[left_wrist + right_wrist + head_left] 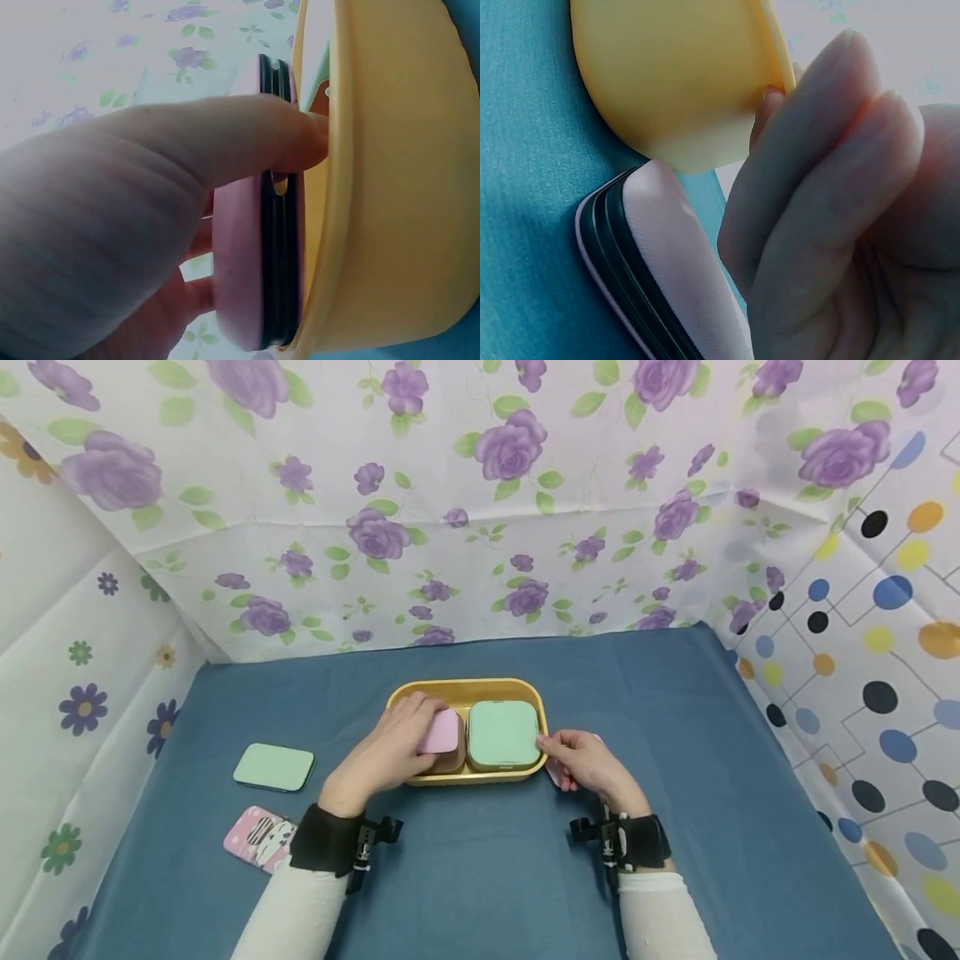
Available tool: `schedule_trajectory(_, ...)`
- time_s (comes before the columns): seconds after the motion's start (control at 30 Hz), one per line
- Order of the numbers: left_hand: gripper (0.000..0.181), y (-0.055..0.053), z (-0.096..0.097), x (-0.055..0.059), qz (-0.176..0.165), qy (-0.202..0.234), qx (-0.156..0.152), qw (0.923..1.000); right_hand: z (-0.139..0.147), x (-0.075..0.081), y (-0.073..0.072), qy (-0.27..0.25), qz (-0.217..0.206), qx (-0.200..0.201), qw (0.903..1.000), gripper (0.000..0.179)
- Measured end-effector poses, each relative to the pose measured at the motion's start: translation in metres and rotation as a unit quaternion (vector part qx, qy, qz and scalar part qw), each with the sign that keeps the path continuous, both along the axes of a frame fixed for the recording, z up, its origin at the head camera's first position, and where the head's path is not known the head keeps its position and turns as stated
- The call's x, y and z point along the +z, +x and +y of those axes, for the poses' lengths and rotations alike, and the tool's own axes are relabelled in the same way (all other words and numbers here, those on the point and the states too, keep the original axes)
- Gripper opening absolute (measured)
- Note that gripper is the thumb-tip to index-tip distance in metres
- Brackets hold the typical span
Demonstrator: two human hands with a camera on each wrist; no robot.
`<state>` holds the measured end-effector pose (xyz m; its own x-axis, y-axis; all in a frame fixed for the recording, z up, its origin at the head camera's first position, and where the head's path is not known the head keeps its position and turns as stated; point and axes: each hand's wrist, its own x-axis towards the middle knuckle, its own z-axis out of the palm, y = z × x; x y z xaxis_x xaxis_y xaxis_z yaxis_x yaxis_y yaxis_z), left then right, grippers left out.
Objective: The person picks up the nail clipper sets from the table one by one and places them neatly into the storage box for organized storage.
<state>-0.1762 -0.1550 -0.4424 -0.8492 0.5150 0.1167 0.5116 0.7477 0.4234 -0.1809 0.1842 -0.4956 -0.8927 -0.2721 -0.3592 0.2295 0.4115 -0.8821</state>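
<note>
My left hand [392, 742] grips a pink folding compact with black edges [441, 732], over the left part of a yellow oval basket [465, 779]. In the left wrist view, the thumb lies across the seam of the compact [236, 262] beside the basket wall [405, 187]. A brownish item [452, 762] shows below the compact. A mint green square case [503, 735] fills the basket's right part. My right hand [596, 768] pinches the basket's right rim. Under it another pink compact [679, 255] lies on the cloth, partly hidden in the head view.
Left of the basket, a mint green flat case [274, 767] lies on the blue cloth [480, 868]. Nearer me is a pink case with a cartoon print [260, 838], partly covered by the left wrist. Patterned cloth walls [465, 568] stand at the back and both sides.
</note>
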Motion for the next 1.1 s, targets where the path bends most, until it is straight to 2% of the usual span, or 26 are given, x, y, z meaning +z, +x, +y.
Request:
schedule_trajectory(0.3, 0.064, -0.009, 0.005, -0.007, 0.014, 0.000, 0.007, 0.9999, 0.000, 0.000, 0.000, 0.003, 0.008, -0.003, 1.0000, 0.060)
schedule_trajectory(0.5, 0.063, -0.014, 0.007, -0.015, 0.012, 0.019, 0.019, 0.9996, -0.001, -0.001, 0.001, 0.005, 0.008, -0.001, 1.0000, 0.059)
schedule_trajectory(0.73, 0.063, -0.019, 0.007, -0.021, 0.028, 0.029, 0.018, 0.9990, -0.001, 0.001, 0.002, 0.003, 0.011, -0.006, 0.9999, 0.056)
schedule_trajectory(1.1, 0.062, -0.025, 0.012, -0.026, 0.015, 0.009, 0.025, 0.9995, 0.000, 0.000, 0.002, -0.001, 0.007, -0.004, 1.0000, 0.056)
